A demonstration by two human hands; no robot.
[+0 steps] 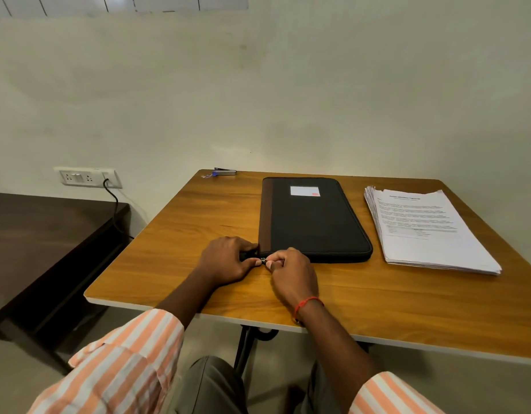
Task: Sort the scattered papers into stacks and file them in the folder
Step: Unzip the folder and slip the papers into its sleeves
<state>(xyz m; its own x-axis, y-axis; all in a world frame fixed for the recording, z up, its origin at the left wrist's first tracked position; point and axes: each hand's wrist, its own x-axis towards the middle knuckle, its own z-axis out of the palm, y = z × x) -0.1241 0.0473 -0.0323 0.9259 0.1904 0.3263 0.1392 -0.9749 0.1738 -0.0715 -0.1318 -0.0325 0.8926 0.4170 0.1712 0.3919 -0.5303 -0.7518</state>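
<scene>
A black zippered folder (313, 222) with a brown spine strip and a white label lies shut in the middle of the wooden table (180, 240). My left hand (227, 259) grips the folder's near left corner. Right beside it, my right hand (291, 271) pinches the small metal zipper pull (262, 260) at that corner. To the right of the folder lies a thick stack of printed white papers (428, 231), its sheets slightly fanned at the far left edge.
A stapler (225, 172) with a blue end lies at the table's far left corner by the wall. A dark wooden table (34, 243) stands to the left, with a wall socket and black cable (112, 201) above it.
</scene>
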